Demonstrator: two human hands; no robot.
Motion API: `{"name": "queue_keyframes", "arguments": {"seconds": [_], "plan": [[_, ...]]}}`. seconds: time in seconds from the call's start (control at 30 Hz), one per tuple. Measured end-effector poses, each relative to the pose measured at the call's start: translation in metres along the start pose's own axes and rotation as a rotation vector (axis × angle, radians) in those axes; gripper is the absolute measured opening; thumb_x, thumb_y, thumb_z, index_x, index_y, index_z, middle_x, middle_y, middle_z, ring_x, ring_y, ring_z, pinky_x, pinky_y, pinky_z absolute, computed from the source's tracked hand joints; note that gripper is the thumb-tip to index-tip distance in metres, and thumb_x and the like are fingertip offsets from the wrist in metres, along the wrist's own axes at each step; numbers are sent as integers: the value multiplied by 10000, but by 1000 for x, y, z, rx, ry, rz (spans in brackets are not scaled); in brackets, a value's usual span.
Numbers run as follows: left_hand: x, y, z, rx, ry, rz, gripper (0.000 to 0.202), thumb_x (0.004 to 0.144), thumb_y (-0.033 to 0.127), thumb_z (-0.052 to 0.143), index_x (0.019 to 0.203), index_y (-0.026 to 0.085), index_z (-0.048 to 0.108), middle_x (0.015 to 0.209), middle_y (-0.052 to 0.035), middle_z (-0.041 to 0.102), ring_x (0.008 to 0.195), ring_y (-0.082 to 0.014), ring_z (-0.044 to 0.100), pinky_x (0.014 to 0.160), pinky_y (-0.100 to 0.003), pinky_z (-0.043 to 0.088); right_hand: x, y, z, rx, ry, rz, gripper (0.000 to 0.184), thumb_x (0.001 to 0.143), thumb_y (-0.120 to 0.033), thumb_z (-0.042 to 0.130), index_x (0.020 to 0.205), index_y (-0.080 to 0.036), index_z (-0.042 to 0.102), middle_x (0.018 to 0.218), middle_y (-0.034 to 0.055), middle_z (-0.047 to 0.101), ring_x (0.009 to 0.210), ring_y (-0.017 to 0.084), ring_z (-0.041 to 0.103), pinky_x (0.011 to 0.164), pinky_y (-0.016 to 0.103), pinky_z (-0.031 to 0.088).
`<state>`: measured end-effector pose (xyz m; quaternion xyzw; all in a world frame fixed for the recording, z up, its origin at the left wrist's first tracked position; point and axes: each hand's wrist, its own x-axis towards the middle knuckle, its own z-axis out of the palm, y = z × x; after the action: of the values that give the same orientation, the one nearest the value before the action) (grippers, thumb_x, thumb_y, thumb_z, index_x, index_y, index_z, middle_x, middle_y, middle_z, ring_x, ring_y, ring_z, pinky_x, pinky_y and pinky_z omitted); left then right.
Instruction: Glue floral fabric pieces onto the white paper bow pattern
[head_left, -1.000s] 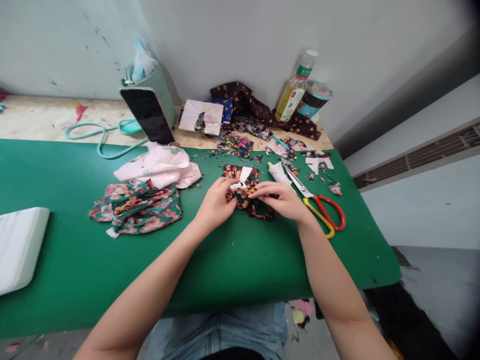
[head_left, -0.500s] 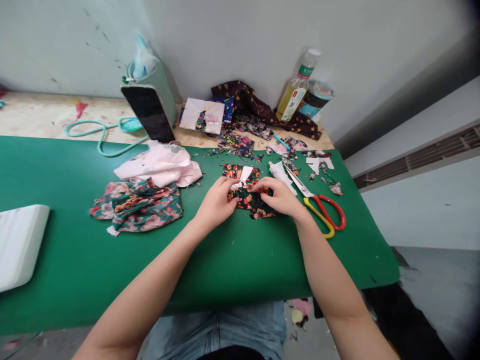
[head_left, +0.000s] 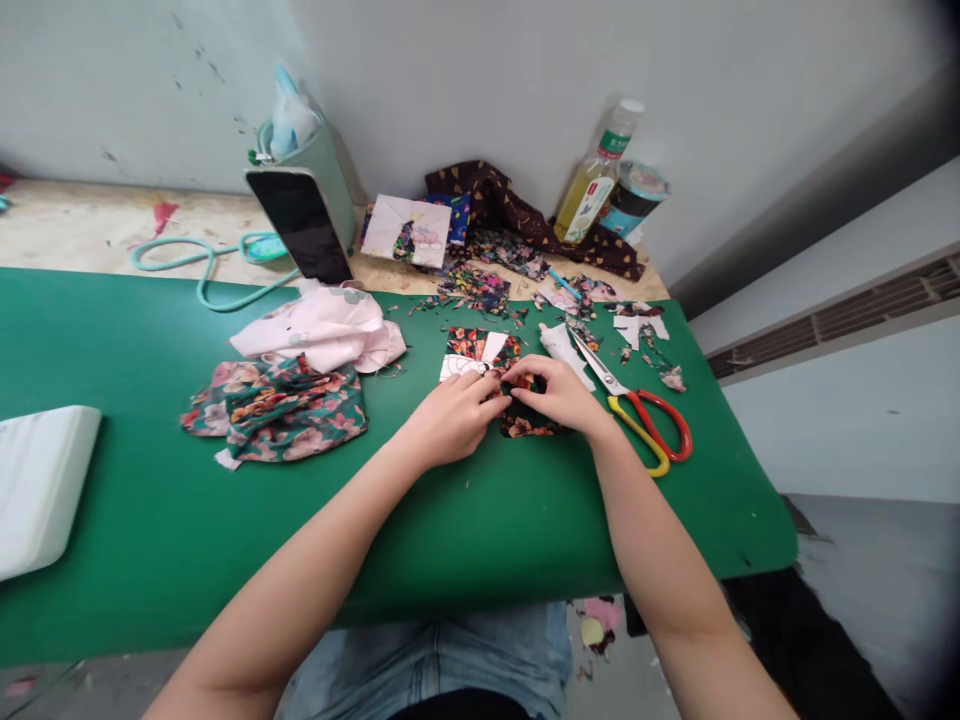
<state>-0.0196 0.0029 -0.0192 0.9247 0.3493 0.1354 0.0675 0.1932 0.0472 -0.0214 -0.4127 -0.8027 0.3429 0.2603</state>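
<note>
A small dark floral fabric piece [head_left: 525,425] lies on the green mat [head_left: 300,520], with a white paper shape [head_left: 459,366] beside it. My left hand [head_left: 454,418] pinches the fabric's edge, fingers curled. My right hand [head_left: 559,392] presses and pinches the same piece from the right, fingertips meeting the left hand's. Most of the fabric is hidden under both hands. More floral cloth [head_left: 474,343] peeks out just behind them.
Red and yellow scissors [head_left: 637,408] lie right of my right hand. A pile of pink and green floral cloth [head_left: 289,380] sits left. A phone [head_left: 300,225] leans on a teal holder; a bottle [head_left: 596,178], a jar and scraps stand behind. A white block [head_left: 37,485] lies far left.
Both hands came closer together and lowered the fabric flat onto the mat. The white paper piece now shows to the left of my left hand.
</note>
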Motion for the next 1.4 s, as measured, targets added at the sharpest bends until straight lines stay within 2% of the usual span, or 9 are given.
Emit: {"name": "queue_keyframes", "arguments": {"seconds": [0.27, 0.5, 0.6, 0.8, 0.93, 1.1, 1.4], "plan": [[0, 2, 2, 77, -80, 15, 341, 969, 195, 401, 1177, 170, 670, 1110, -140, 608, 974, -250, 560, 827, -392, 503, -1, 1, 1, -1, 7, 47, 220, 749, -138, 663, 945, -211, 731, 996, 56, 709, 952, 215, 655, 908, 383, 491], [-2, 0, 3, 40, -78, 3, 343, 975, 198, 389, 1181, 189, 663, 1140, -125, 600, 1001, -234, 570, 853, -366, 498, -1, 5, 2, -21, -3, 68, 196, 763, -167, 693, 949, -215, 730, 981, 52, 696, 943, 212, 653, 897, 380, 492], [-2, -1, -2, 11, -60, -17, 344, 954, 178, 396, 1205, 150, 630, 1165, -152, 590, 986, -242, 581, 833, -370, 506, -1, 5, 2, -13, -3, 60, 194, 771, -175, 698, 955, -224, 734, 979, 49, 696, 944, 211, 652, 901, 382, 490], [-4, -7, -16, 118, -58, -132, 365, 890, 148, 433, 1209, 127, 608, 1144, -164, 593, 1002, -284, 574, 832, -415, 500, -1, 4, 3, -44, -13, 73, 214, 773, -191, 714, 980, -225, 753, 974, 53, 674, 938, 215, 643, 910, 385, 481], [-6, -7, -18, 69, -62, -74, 440, 846, 182, 491, 1273, 135, 587, 1185, -173, 575, 1075, -308, 525, 907, -449, 473, -1, 5, 3, -58, -20, 75, 220, 780, -191, 707, 993, -223, 752, 976, 54, 659, 941, 214, 636, 912, 381, 478], [-7, -2, -18, 9, -98, 14, 564, 768, 220, 568, 1327, 151, 575, 1373, -161, 500, 1108, -330, 470, 969, -487, 436, -2, 6, 4, -72, -14, 79, 209, 782, -190, 705, 984, -214, 754, 947, 55, 639, 912, 208, 631, 883, 364, 486], [-6, 0, -22, -44, -174, 9, 612, 726, 233, 557, 1327, 125, 587, 1323, -140, 554, 1133, -333, 448, 986, -467, 419, -2, 8, 4, -66, -18, 82, 201, 784, -202, 712, 982, -213, 743, 983, 55, 641, 955, 210, 636, 917, 375, 479]]}}
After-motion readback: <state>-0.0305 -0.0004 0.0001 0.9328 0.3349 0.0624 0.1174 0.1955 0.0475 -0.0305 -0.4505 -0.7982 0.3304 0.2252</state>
